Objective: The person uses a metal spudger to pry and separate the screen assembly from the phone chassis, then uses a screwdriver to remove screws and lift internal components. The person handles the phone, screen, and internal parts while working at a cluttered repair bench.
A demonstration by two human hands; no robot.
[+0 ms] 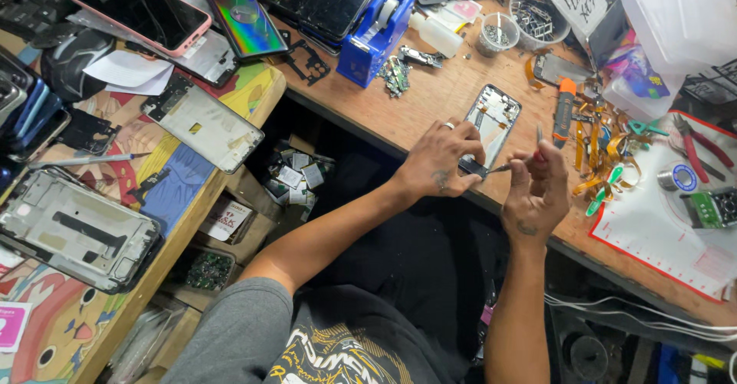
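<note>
From the head view we see our left hand (439, 161) pinching a small dark part (473, 168) at the near edge of the workbench (430, 100), fingers closed on it. Our right hand (540, 188) is clamped on tweezers (539, 140), whose tip meets the part. Just behind the hands lies an open phone frame (494, 119). A blue tape dispenser (376, 35) stands further back, orange flex cables (595, 150) lie to the right, and another frame (77, 230) rests on the left table
</note>
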